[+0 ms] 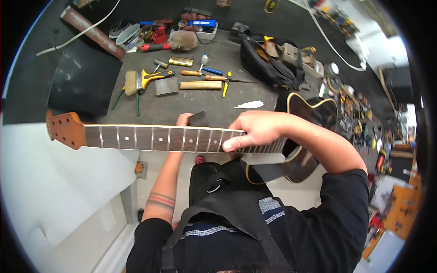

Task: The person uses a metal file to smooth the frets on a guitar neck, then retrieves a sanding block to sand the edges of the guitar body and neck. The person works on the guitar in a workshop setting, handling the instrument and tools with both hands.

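An acoustic guitar lies across in front of me. Its brown headstock [67, 130] points left, and its dark, pale-edged body [314, 107] is on the right. The bare fretboard [175, 139] faces up and carries no strings. My right hand [257, 129] grips the neck near the body, thumb on the frets and fingers over the far edge. From below, my left hand [184, 119] reaches behind the neck, which hides most of it. A dark flat piece [198, 119] sticks out beside its fingers, seemingly held. Under the fretboard's near edge shows a grey-white strip [264, 158].
On the dark workbench [154, 107] lie a wide brush [141, 81], a metal block [166, 86], a wooden stick [200, 85], a small yellow hammer [226, 84] and a white-handled blade [249, 104]. A black bag [268, 61] sits behind. Crowded tools [357, 109] stand far right.
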A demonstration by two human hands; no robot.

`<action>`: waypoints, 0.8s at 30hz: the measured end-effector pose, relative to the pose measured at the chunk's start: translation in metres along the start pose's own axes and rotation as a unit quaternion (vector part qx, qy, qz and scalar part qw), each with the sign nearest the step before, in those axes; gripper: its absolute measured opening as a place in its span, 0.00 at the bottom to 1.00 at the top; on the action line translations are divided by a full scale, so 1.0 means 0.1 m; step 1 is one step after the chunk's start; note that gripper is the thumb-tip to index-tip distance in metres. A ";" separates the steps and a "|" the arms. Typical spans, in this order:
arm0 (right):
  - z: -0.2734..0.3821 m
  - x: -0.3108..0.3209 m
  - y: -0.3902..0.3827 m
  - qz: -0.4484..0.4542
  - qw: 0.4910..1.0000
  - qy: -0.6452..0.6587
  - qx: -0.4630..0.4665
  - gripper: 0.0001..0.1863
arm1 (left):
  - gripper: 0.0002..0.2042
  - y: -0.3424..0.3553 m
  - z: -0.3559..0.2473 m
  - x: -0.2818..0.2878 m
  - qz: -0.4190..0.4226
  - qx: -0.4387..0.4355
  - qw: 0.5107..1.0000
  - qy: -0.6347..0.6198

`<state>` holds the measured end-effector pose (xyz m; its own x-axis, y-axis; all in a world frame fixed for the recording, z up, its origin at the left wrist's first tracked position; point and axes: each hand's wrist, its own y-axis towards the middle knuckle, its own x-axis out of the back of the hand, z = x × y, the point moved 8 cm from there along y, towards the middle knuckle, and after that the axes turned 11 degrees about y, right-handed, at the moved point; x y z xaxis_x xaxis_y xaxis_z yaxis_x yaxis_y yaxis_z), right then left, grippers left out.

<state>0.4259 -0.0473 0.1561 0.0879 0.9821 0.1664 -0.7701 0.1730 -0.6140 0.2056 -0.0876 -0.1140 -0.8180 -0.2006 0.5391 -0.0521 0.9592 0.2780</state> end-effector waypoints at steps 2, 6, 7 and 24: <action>0.34 -0.05 -0.14 -0.054 0.998 -0.025 0.020 0.39 | 0.23 0.02 -0.31 -0.39 0.027 -0.101 0.989 0.106; 0.73 -0.16 -0.31 -0.159 0.982 -0.068 0.080 0.41 | 0.20 0.05 -0.83 -0.77 0.068 -0.044 0.993 0.088; 0.78 -0.16 -0.34 -0.185 0.975 -0.057 0.104 0.41 | 0.20 0.05 -0.88 -0.73 0.097 -0.017 0.995 0.034; 1.00 0.01 -0.13 -0.364 0.890 0.207 0.177 0.33 | 0.42 -2.54 -0.28 0.71 0.455 0.483 0.708 -0.242</action>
<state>0.3731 -0.0561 0.2409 0.8150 0.5743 0.0768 -0.5577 0.8135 -0.1648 0.1771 -0.3506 -0.1239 -0.8532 0.4547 -0.2555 0.4461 0.3826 -0.8091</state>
